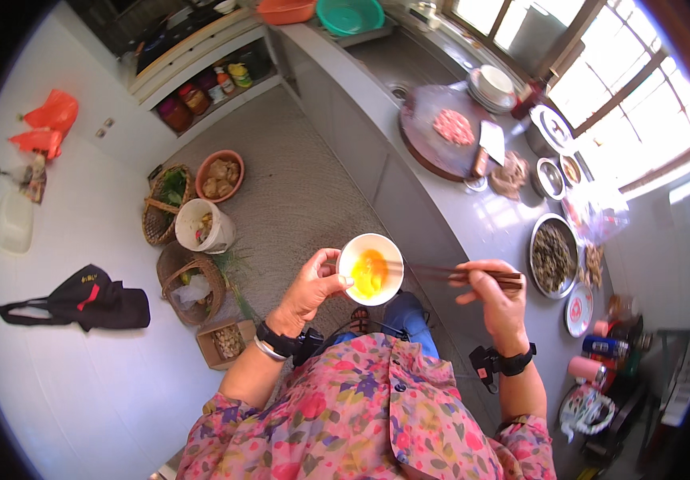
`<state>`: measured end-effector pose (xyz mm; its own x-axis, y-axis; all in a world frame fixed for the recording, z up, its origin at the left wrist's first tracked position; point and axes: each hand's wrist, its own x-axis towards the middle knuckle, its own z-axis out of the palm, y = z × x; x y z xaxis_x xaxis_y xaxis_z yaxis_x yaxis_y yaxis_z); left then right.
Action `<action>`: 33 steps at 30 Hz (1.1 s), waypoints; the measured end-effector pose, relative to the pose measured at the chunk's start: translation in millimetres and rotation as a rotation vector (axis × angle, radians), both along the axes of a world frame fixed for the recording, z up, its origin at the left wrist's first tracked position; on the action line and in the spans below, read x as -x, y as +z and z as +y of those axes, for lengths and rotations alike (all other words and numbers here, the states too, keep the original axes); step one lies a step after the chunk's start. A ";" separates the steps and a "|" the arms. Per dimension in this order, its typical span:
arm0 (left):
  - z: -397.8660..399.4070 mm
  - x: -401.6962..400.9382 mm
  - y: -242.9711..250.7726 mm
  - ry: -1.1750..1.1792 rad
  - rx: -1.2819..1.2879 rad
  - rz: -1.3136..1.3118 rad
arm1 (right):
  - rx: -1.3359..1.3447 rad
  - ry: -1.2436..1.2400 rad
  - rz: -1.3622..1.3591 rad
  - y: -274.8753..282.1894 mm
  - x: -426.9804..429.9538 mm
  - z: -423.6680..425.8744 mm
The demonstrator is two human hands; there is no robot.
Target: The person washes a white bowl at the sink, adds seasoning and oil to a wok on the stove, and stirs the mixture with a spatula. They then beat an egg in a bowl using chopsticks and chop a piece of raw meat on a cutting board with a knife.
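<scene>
My left hand (pixel 315 288) grips a white bowl (pixel 398 282) by its rim, thumb over the edge. Partly mixed raw egg (pixel 370 273) lies in the bowl, yolk and clear white both showing. In my right hand (pixel 492 294) is a pair of brown wooden chopsticks (pixel 504 278); their front ends are blurred and reach over the bowl into the egg. Both hands are in front of my body, above the floor beside the counter.
On the grey counter (pixel 489 222) to the right are a round chopping board (pixel 423 132) with minced meat (pixel 453 126), a cleaver (pixel 492 141), and a metal basin of dark leafy food (pixel 552 258). Baskets (pixel 192 282), a white bucket (pixel 222 231) and a cardboard box (pixel 210 348) stand on the floor, left.
</scene>
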<state>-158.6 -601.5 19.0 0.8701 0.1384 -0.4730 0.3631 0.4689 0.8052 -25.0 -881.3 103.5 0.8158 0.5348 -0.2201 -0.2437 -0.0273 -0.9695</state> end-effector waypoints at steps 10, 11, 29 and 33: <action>33.4 0.0 -11.3 0.252 0.022 -0.004 | 0.043 0.265 -0.038 -8.1 -48.4 64.9; 38.5 1.0 -13.8 0.271 0.010 0.012 | 0.044 0.279 -0.035 -9.8 -54.9 74.7; 146.8 -50.1 4.7 0.645 -0.006 -0.018 | 0.040 0.448 -0.095 -1.7 -176.7 256.5; 171.2 -59.9 3.1 0.654 -0.008 -0.031 | -0.021 0.443 -0.037 4.1 -181.8 289.8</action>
<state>-98.7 -430.3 22.1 0.6185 0.6471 -0.4458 -0.0185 0.5791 0.8150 156.8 -591.5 107.6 0.5139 0.8387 -0.1803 -0.1783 -0.1011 -0.9788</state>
